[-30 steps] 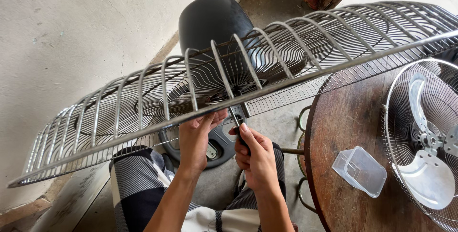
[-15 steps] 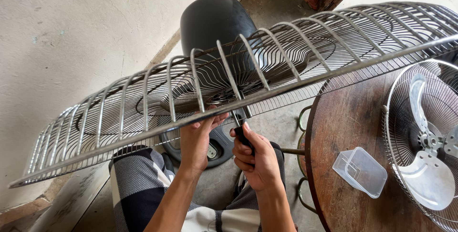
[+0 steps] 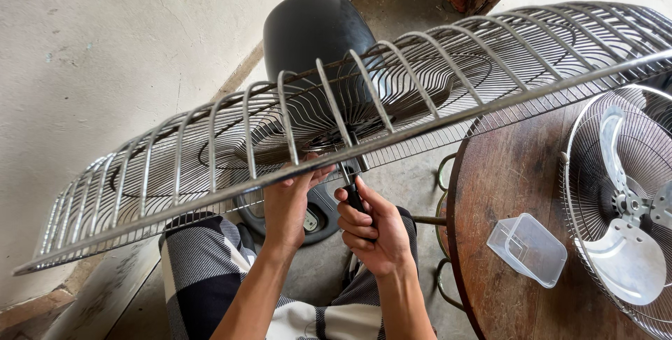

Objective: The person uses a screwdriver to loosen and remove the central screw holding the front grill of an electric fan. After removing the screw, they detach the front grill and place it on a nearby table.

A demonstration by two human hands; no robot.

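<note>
My left hand (image 3: pixel 290 196) is curled up under the near rim of the big wire fan guard (image 3: pixel 210 151), fingers pressed against the metal band, and the guard stretches right across in front of me from about eight o'clock to two o'clock. My right hand (image 3: pixel 374 231) is closed tight round the black handle of a screwdriver (image 3: pixel 352 193), just beside the left one, with its tip pointing up at the small clamp on the rim at about twelve o'clock from my knuckles (whether the tip is actually seated there, I cannot tell). Behind the guard, at twelve o'clock, the black motor housing (image 3: pixel 315 25) shows through the wires. The round wooden desk (image 3: pixel 504 179) sits at three o'clock, carrying a clear plastic container (image 3: pixel 528 250) and, at its far right edge, a second fan guard with metal blades (image 3: pixel 623 207) inside it. My checked shorts (image 3: pixel 199 270) show below.
</note>
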